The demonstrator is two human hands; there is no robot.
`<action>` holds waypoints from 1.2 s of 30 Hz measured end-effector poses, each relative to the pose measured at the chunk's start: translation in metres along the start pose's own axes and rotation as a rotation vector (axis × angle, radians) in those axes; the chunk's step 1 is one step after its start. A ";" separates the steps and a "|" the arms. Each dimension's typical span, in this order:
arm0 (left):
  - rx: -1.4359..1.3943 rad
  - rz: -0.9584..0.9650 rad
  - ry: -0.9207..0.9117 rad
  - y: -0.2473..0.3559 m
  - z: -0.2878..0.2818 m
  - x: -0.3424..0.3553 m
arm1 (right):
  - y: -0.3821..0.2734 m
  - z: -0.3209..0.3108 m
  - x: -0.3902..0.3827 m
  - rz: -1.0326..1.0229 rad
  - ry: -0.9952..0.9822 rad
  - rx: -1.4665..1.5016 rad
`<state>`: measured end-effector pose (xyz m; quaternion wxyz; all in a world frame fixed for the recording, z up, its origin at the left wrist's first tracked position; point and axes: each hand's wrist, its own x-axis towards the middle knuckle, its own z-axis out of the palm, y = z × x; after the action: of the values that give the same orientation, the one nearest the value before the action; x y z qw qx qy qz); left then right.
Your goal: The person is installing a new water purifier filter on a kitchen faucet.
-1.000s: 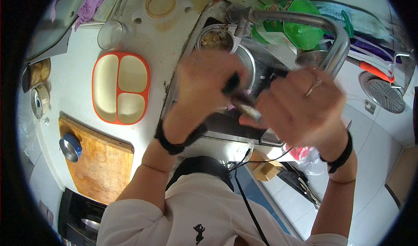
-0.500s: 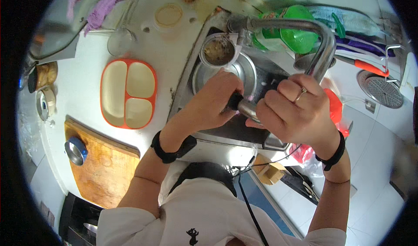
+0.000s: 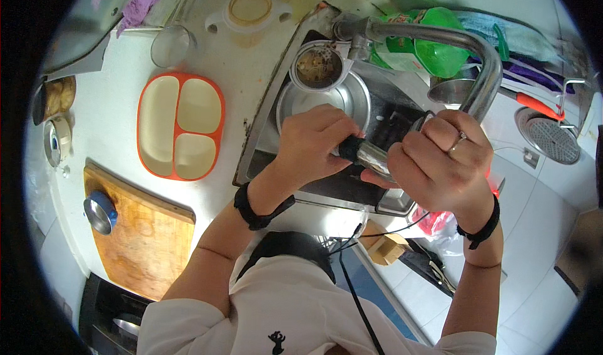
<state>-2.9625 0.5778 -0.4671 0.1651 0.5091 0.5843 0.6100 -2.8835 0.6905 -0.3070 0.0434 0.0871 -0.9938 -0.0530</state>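
Over the sink (image 3: 245,160), my right hand (image 3: 440,160) is wrapped round the chrome faucet (image 3: 487,60) near its outlet end. My left hand (image 3: 314,143) is closed with its fingertips on the black tip (image 3: 350,148) of that outlet. A short shiny length of metal shows between my two hands. Below and beyond the left hand lies a round steel basin (image 3: 358,101) in the sink. Next to the faucet's base hangs a strainer cup (image 3: 318,66) with food scraps inside. No running water can be made out.
On the left of the counter sit a divided orange-rimmed plate (image 3: 218,129), a glass (image 3: 173,47) and a cutting board (image 3: 151,242) carrying a small blue bowl (image 3: 100,212). A green bottle (image 3: 440,57) lies behind the faucet. A red-handled pan (image 3: 452,91) is at the right.
Both hands and the faucet's outlet sit slightly farther right in the picture, and the whole view has shifted a little. More of the black tip shows beside my left fingers.
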 end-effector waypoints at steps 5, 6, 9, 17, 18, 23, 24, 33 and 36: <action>0.112 0.038 -0.042 0.001 -0.004 0.006 | -0.001 0.000 0.001 -0.008 -0.011 -0.018; 0.131 0.037 -0.079 0.002 -0.006 0.007 | -0.001 0.002 0.001 0.004 0.012 -0.022; 0.159 0.057 -0.125 0.002 -0.012 0.014 | -0.001 0.004 0.002 0.022 0.045 -0.018; 0.179 0.128 -0.318 0.005 -0.024 0.033 | 0.001 0.000 0.001 0.022 0.024 -0.004; 0.173 0.139 -0.329 0.005 -0.024 0.034 | 0.001 0.000 0.000 0.023 0.019 -0.003; 0.099 0.114 -0.292 0.005 -0.017 0.034 | 0.005 0.002 -0.001 0.025 0.049 -0.012; 0.066 0.095 -0.269 0.005 -0.016 0.033 | 0.005 0.002 -0.001 0.022 0.064 -0.020; -0.032 -0.016 -0.228 0.009 -0.010 0.027 | 0.004 0.001 0.000 0.053 0.062 -0.043; 0.057 -0.001 -0.233 0.012 -0.013 0.030 | 0.005 0.001 0.000 0.053 0.071 -0.048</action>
<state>-2.9809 0.5913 -0.4409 0.2178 0.5805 0.5785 0.5300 -2.8846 0.6950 -0.3075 0.0819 0.0613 -0.9921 -0.0724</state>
